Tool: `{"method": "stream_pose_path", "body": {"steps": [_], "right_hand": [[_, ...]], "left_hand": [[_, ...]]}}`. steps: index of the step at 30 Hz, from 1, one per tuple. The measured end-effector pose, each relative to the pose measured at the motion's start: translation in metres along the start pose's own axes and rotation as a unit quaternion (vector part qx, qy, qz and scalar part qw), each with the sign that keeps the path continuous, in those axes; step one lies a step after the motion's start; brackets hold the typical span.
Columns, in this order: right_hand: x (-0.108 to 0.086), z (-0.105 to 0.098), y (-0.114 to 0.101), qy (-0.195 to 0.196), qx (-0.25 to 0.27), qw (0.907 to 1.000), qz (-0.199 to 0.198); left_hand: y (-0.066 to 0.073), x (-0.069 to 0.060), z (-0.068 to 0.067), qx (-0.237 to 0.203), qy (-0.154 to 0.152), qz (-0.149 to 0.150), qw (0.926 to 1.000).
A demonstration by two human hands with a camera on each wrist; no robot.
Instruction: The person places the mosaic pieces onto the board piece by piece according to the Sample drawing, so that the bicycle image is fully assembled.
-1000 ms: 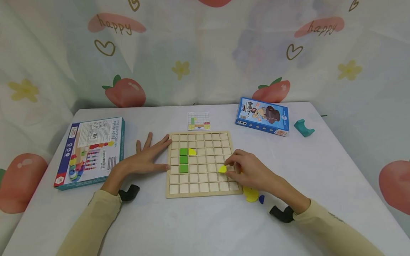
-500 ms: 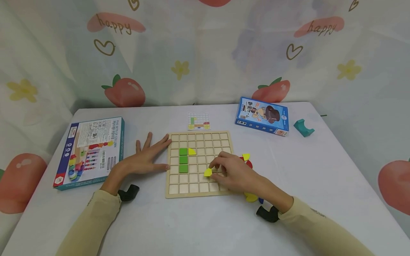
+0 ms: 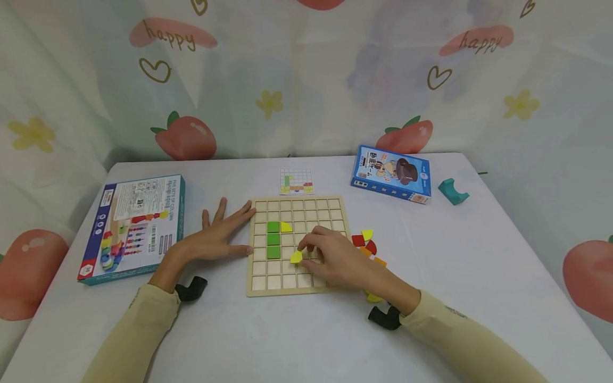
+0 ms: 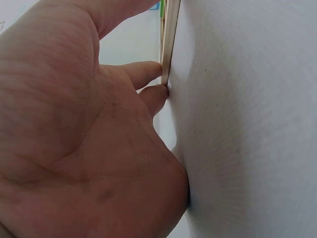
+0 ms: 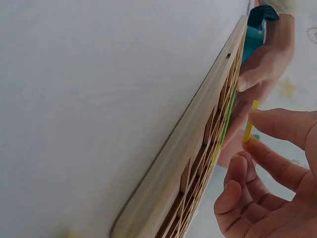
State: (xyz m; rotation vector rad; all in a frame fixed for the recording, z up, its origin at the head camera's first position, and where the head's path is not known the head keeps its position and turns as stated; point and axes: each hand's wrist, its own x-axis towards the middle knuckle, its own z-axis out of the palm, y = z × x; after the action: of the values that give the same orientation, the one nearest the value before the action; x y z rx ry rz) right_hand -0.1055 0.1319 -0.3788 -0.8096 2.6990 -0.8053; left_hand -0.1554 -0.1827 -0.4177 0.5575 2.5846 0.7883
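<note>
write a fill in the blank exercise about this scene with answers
The right hand pinches a ____ piece.
On the wooden board, ____ green squares form a column.
In the head view, a quarter-circle sits immediately ____ of the top green square.
The box nearest the teal block is mainly ____.
Missing words: yellow; three; right; blue.

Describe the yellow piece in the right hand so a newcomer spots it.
On the white-covered table, find the square wooden grid board. Over its cells, the person's right hand pinches a small, flat yellow piece. Unlike the yellow quarter-circle piece beside the top green square tile, it is held off the board.
</note>
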Motion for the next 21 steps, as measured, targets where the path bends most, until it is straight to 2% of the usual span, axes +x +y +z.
{"method": "stream_pose_path", "body": {"steps": [5,21], "right_hand": [[0.005,0.004,-0.007,-0.003,0.01,0.9999,-0.002],[0.021,0.02,-0.03,-0.025,-0.001,0.9994,-0.025]], "left_hand": [[0.0,0.001,0.0,-0.003,0.0,0.002,1.0],[-0.001,0.001,0.0,0.002,0.006,0.006,1.0]]}}
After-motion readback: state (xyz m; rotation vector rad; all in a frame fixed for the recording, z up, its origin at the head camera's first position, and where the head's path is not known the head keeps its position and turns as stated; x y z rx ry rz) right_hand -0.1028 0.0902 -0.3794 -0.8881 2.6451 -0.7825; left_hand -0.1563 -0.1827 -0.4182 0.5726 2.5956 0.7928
